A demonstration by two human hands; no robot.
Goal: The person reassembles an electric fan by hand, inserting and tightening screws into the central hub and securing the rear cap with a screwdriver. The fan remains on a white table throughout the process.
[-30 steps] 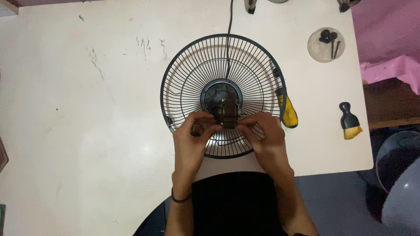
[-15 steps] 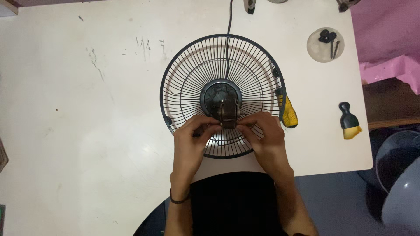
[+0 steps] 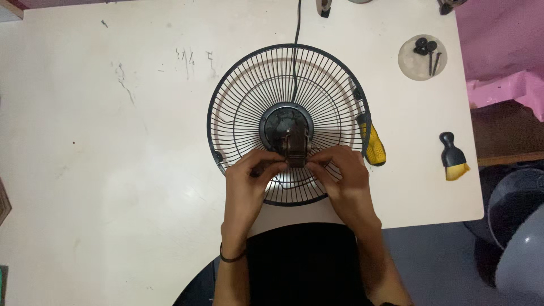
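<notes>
Head view: left hand [image 3: 247,182] and right hand [image 3: 341,180] pinch fan motor [image 3: 296,148] on wire grille [image 3: 243,102], yellow-handled screwdriver [image 3: 372,146] just right.

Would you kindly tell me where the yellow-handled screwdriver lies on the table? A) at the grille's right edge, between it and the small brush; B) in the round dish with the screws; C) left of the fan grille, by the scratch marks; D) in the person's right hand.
A: the yellow-handled screwdriver lies against the right rim of the fan grille, with the small brush farther right; both hands are at the motor.
</notes>
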